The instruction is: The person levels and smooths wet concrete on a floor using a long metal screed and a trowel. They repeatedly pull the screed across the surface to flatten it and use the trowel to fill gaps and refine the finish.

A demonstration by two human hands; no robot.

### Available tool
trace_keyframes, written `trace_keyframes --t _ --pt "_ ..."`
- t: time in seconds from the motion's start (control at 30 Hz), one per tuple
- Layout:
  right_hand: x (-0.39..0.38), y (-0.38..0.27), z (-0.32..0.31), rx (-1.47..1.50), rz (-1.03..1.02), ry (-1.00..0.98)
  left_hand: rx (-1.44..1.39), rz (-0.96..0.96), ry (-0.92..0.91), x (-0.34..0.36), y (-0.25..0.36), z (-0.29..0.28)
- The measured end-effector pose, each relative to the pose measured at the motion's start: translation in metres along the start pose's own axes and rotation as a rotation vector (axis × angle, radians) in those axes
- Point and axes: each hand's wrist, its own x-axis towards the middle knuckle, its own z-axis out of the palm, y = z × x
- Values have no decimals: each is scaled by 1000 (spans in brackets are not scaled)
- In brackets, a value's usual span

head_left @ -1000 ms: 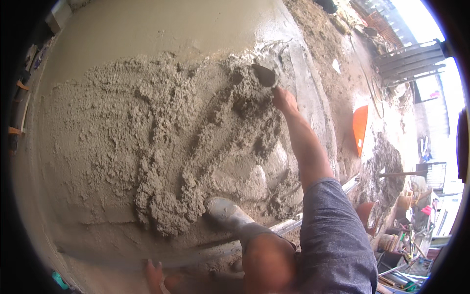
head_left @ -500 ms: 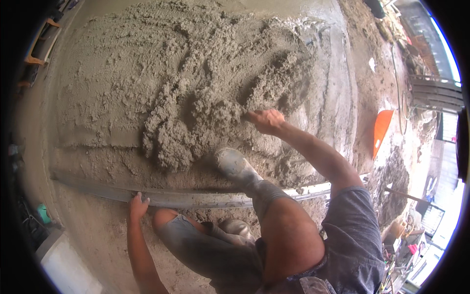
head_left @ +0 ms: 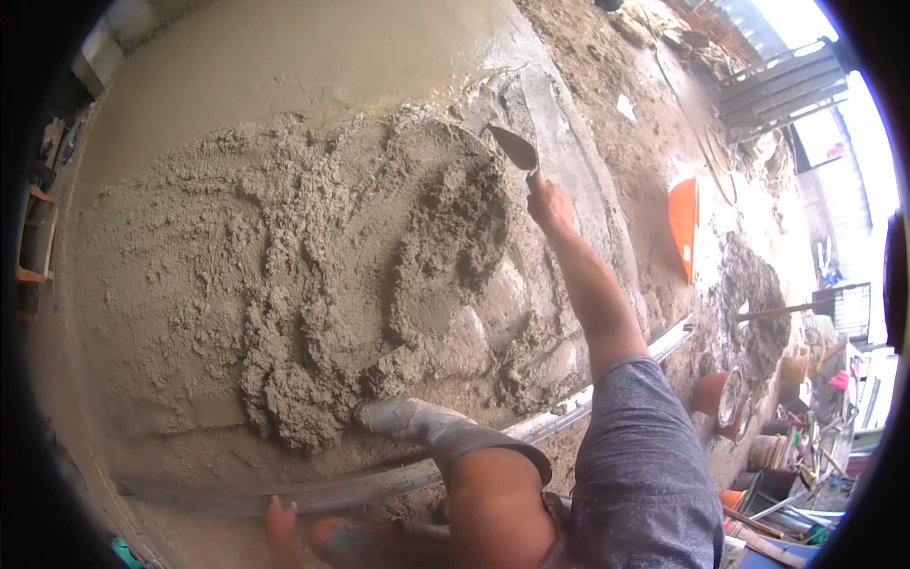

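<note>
Right hand (head_left: 551,204): grip closed on pointed grey metal trowel (head_left: 515,148), far right over wet grey concrete (head_left: 284,275). Left hand (head_left: 281,522): near left, at long grey metal bar (head_left: 379,482); grip blurred, cannot tell.

We have moved our bare right hand (head_left: 551,206) from near the muddy grey boot (head_left: 417,424) to the far right of the lumpy wet grey concrete (head_left: 284,247). The leaf-shaped metal trowel (head_left: 515,147), hidden half a second ago, now shows.

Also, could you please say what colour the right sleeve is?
The sleeve is bluish grey, clearest in the head view.
</note>
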Motion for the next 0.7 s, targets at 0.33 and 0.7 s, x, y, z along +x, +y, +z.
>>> trace_keyframes --t 0.33,0.7 --pt "-54 -107 33 -163 -640 -412 94 -76 -92 -13 -1 -30" --pt "-205 32 53 -274 -1267 -447 81 72 -55 9 -9 -26"
